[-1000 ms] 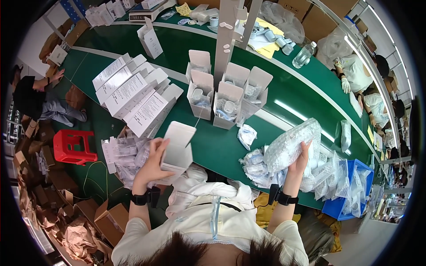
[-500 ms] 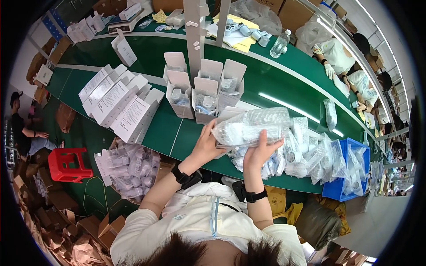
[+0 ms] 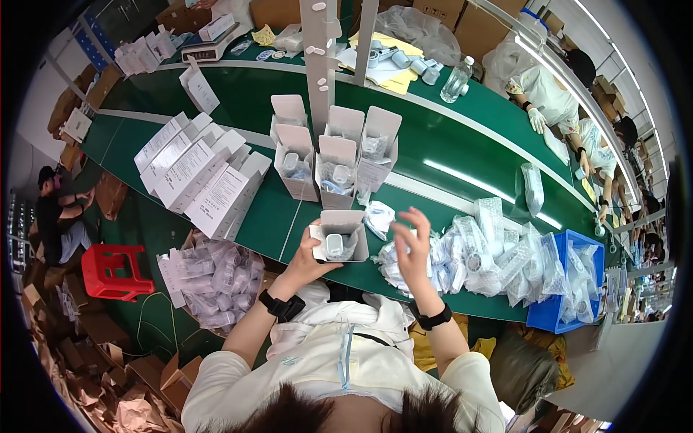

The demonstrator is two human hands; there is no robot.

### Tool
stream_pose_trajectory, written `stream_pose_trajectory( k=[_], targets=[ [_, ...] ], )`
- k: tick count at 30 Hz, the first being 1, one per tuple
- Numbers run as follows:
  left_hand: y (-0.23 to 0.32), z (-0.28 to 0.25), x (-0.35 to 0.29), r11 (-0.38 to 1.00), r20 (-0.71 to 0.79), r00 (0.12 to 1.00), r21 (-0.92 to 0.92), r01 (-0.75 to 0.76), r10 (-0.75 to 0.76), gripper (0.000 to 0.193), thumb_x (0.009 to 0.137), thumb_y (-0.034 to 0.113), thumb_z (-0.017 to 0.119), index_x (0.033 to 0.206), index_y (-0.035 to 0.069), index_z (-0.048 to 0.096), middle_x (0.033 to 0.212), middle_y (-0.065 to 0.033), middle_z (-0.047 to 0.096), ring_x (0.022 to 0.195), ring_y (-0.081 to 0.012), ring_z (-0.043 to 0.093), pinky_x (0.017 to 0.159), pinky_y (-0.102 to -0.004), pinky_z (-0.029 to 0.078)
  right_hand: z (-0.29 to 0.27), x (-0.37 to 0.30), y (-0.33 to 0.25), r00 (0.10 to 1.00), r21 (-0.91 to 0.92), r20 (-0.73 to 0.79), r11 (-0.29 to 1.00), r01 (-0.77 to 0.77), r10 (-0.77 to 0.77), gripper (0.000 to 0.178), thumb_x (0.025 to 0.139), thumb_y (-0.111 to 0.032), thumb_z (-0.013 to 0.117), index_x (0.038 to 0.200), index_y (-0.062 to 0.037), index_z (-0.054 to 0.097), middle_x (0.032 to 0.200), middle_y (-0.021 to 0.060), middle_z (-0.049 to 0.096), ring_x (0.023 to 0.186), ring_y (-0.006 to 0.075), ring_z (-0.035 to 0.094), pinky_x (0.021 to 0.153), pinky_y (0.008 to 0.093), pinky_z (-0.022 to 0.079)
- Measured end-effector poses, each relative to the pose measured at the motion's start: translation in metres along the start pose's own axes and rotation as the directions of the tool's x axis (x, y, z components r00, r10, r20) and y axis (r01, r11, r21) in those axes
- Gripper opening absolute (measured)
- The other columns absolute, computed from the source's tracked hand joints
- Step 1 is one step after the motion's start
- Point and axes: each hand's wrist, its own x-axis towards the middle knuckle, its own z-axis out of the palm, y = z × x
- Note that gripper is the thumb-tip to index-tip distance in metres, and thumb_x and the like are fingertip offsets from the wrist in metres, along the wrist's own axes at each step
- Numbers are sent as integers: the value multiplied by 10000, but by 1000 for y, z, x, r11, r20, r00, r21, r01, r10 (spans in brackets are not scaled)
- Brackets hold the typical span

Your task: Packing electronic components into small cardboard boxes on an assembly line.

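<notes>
My left hand (image 3: 304,258) is wrapped round the left side of a small white carton (image 3: 342,216), its flaps standing up. Inside that carton sits a clear plastic bag with a white and grey part (image 3: 334,244). My right hand (image 3: 413,252) is raised, fingers apart and holding nothing, just right of the carton. Beneath and beside it are small white-and-blue packets (image 3: 395,265) and a loose one (image 3: 378,219). Several filled open cartons (image 3: 294,180) stand beyond my left hand.
Closed-looking white cartons (image 3: 195,173) lean in rows at left. Bubble-wrap pouches (image 3: 482,249) heap up at right beside a blue bin (image 3: 546,317). A box of bagged parts (image 3: 216,278) and a red stool (image 3: 115,270) are at lower left. Co-workers sit across the bench.
The bubble-wrapped bundle both hands held now stands as a filled carton in my left hand, lower and nearer. My right hand has let go and opened to the right.
</notes>
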Motion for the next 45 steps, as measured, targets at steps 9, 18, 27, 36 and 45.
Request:
stream_pose_trajectory(
  k=[9, 18, 27, 36, 45],
  targets=[
    [33, -21, 8, 976, -74, 974, 24, 215, -213, 593, 627, 162, 768, 1084, 108, 394, 1323, -247, 252, 1194, -413, 346, 965, -444, 336, 71, 6, 105, 792, -568, 374, 794, -215, 483, 470, 649, -128, 695, 1089, -55, 547, 1031, 134, 546, 957, 318, 491, 812, 405, 417],
    [44, -28, 32, 903, -77, 917, 159, 399, -391, 172, 608, 109, 747, 693, 22, 626, 1105, -164, 473, 893, -274, 558, 741, -328, 456, 31, 16, 66, 870, 180, 117, 851, -493, 480, 244, 703, 7, 631, 942, -22, 596, 906, 128, 601, 706, 235, 595, 589, 274, 469],
    [41, -34, 51, 879, -128, 888, 140, 456, -441, 172, 560, 45, 730, 644, -25, 596, 763, -68, 543, 594, -185, 519, 538, -280, 400, 2, 59, -65, 919, 228, 307, 956, 182, -248, 286, 656, 88, 576, 912, -34, 610, 935, 75, 591, 736, 215, 577, 618, 253, 486],
    [40, -33, 47, 902, -165, 897, 74, 426, -410, 169, 565, 28, 715, 658, -30, 587, 790, -66, 538, 576, -170, 496, 518, -275, 382, 27, 55, -69, 745, -149, 556, 838, 525, -369, 268, 649, -152, 635, 895, -55, 591, 951, 39, 551, 883, 214, 526, 872, 453, 370],
    [37, -28, 43, 902, -184, 898, 92, 421, -401, 166, 588, 23, 702, 699, -30, 590, 838, -81, 542, 670, -190, 536, 568, -284, 404, 42, 22, -70, 795, -169, 515, 872, 460, -319, 332, 672, -302, 654, 886, -54, 599, 886, 41, 554, 926, 223, 511, 960, 530, 276]
  ],
)
